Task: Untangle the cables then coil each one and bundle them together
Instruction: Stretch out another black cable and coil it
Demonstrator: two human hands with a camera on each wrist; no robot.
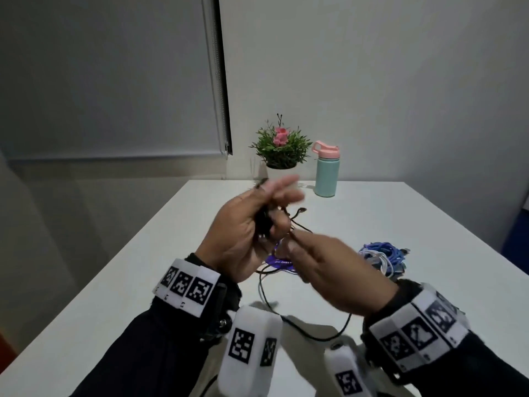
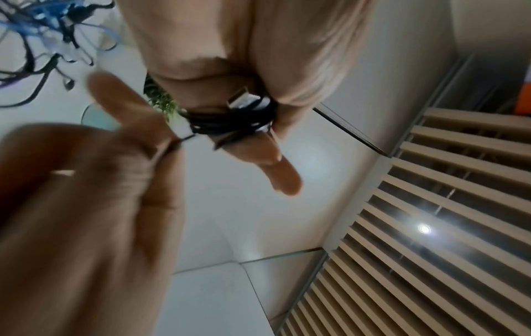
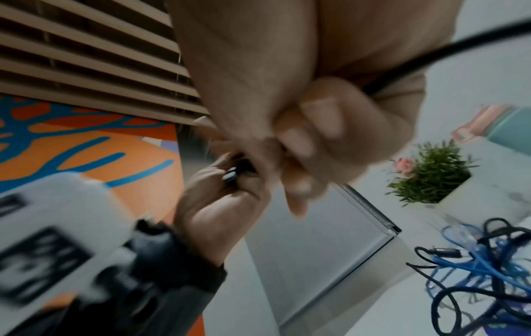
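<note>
My left hand [image 1: 267, 222] is raised over the table and grips a small coil of black cable [image 2: 229, 120], with a metal USB plug [image 2: 244, 101] lying against the coil. Just to its right, my right hand [image 1: 294, 243] pinches the loose strand of the same black cable [image 2: 184, 138] close to the coil. The rest of that black cable [image 1: 315, 335] hangs down and loops over the table near my wrists. A tangled pile of blue, white and black cables [image 1: 383, 257] lies on the table [image 1: 400, 219] to the right. The motion blurs both hands.
A purple label or strap [image 1: 279, 260] lies on the table under my hands. At the far edge stand a potted plant [image 1: 282, 151] with a pink flower and a teal bottle [image 1: 326, 174] with a pink lid. The wall and a window blind [image 1: 114, 81] are behind.
</note>
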